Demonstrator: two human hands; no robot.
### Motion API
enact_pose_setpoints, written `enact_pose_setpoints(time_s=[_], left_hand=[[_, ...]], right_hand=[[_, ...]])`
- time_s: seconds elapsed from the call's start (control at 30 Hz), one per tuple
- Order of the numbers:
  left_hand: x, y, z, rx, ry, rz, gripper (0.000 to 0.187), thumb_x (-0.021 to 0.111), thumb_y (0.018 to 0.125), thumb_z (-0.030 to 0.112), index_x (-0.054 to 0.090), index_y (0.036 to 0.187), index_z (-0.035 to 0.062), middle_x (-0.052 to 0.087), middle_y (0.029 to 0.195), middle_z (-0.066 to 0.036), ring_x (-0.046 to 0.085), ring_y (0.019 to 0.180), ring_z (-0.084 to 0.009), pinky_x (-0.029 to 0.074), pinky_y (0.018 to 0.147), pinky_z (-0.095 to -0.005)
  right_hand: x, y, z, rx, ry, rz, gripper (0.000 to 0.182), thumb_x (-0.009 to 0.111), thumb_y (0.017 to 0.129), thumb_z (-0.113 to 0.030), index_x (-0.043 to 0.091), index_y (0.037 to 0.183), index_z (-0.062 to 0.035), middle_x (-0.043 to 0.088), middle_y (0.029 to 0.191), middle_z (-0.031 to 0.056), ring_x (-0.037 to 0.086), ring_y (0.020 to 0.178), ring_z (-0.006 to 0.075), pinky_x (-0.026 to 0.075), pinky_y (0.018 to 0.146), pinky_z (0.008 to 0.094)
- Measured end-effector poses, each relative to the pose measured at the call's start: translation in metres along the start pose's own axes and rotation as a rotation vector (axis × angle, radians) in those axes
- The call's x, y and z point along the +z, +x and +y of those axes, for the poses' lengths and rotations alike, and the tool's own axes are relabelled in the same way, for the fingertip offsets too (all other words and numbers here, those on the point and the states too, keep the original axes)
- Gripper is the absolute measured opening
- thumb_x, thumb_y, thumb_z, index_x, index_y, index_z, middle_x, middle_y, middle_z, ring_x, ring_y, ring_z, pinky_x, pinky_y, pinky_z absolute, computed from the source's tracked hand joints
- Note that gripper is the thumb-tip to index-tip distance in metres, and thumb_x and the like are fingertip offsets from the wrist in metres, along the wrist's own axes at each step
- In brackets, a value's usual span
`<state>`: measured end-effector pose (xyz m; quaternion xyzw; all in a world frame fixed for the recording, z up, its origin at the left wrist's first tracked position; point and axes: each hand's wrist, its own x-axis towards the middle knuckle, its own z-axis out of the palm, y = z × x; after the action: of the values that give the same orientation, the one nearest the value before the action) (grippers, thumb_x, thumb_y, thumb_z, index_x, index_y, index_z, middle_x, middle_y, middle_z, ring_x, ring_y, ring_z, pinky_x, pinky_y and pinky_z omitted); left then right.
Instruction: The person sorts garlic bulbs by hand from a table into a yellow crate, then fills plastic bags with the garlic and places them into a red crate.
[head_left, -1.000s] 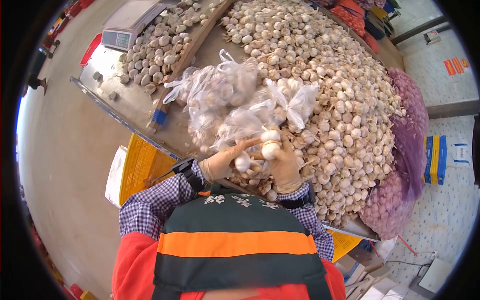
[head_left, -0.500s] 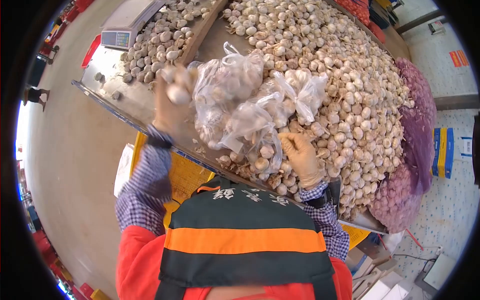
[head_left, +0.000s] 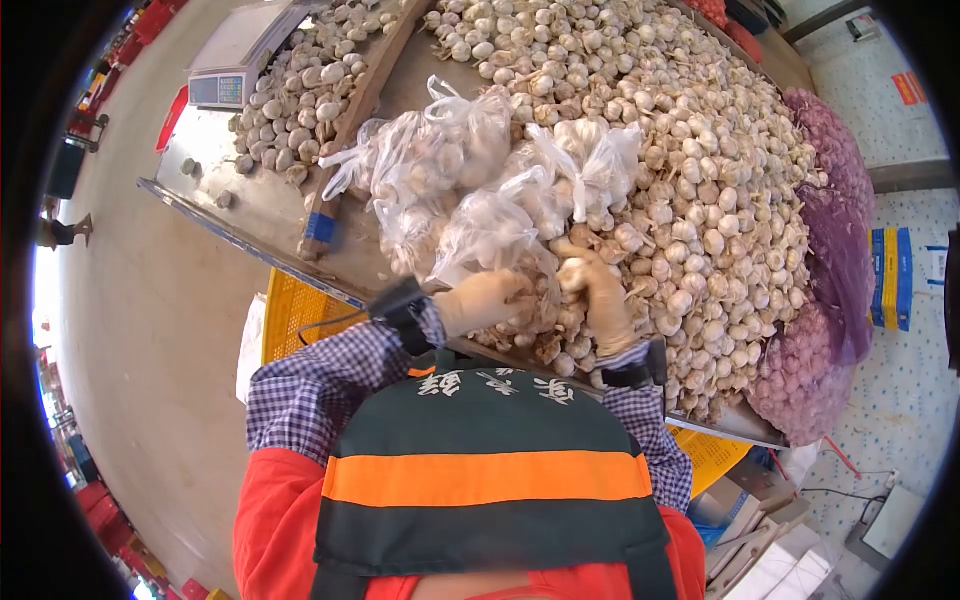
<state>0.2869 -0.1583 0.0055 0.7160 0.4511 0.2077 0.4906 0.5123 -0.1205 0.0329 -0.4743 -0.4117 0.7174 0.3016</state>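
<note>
My left hand (head_left: 490, 301), in a pale glove, is at the table's front edge with its fingers curled down among garlic bulbs. Its fingertips are blurred, and what they hold is hidden. Close on its right is my gloved right hand (head_left: 600, 298), fingers bent into a pinch at the edge of a clear plastic bag (head_left: 487, 235). Behind that bag are a filled, knotted bag of garlic (head_left: 598, 165) and another bulging bag (head_left: 440, 150). Loose garlic bulbs (head_left: 700, 210) are heaped behind and to the right of my right hand.
A wooden divider (head_left: 365, 105) separates a smaller heap of garlic (head_left: 305, 100) at the left. A scale (head_left: 240, 55) stands at the back left. Purple mesh sacks (head_left: 835, 240) lean at the right. A yellow crate (head_left: 295, 315) is below the table edge.
My left hand has swung right from the divider, where it held garlic bulbs, to beside my right hand. My right hand stays near the bag, its fingers more bent.
</note>
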Motion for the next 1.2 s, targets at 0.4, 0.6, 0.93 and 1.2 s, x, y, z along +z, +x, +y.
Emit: enact_pose_setpoints(time_s=[0.4, 0.6, 0.93, 1.2], left_hand=[[0.010, -0.012, -0.024, -0.269, -0.141, -0.190, 0.033, 0.062, 0.086, 0.030, 0.056, 0.104, 0.0038, 0.064, 0.091, -0.015, 0.064, 0.083, -0.0255, 0.051, 0.072, -0.0362], [0.019, 0.009, 0.010, -0.195, -0.062, -0.082, 0.033, 0.057, 0.092, 0.028, 0.060, 0.118, 0.0085, 0.067, 0.097, -0.014, 0.065, 0.088, -0.0262, 0.051, 0.077, -0.0375], [0.049, 0.024, 0.014, 0.024, 0.461, -0.344, 0.045, 0.068, 0.075, 0.019, 0.060, 0.120, 0.0185, 0.065, 0.102, -0.014, 0.065, 0.090, -0.0324, 0.053, 0.078, -0.0413], [-0.015, -0.036, 0.008, -0.193, -1.106, 0.059, 0.032, 0.057, 0.094, 0.023, 0.057, 0.121, 0.0057, 0.060, 0.102, -0.004, 0.059, 0.091, -0.0166, 0.050, 0.079, -0.0307]], right_hand=[[0.018, -0.019, 0.025, -0.196, -1.660, -0.270, 0.040, 0.060, 0.079, -0.016, 0.056, 0.119, -0.0099, 0.063, 0.088, 0.0097, 0.063, 0.089, 0.0261, 0.048, 0.073, 0.0360], [0.006, -0.050, 0.044, -0.657, -1.674, 0.028, 0.029, 0.060, 0.078, -0.013, 0.061, 0.107, -0.0112, 0.060, 0.082, 0.0055, 0.059, 0.079, 0.0246, 0.047, 0.071, 0.0384], [0.000, -0.069, 0.059, -0.539, -1.661, -0.001, 0.003, 0.059, 0.079, -0.015, 0.060, 0.078, -0.0122, 0.059, 0.075, 0.0050, 0.061, 0.074, 0.0248, 0.051, 0.065, 0.0393], [0.021, -0.036, 0.026, -0.438, -1.250, 0.151, 0.025, 0.058, 0.084, -0.022, 0.066, 0.105, -0.0111, 0.065, 0.082, 0.0104, 0.064, 0.075, 0.0318, 0.052, 0.066, 0.0413]])
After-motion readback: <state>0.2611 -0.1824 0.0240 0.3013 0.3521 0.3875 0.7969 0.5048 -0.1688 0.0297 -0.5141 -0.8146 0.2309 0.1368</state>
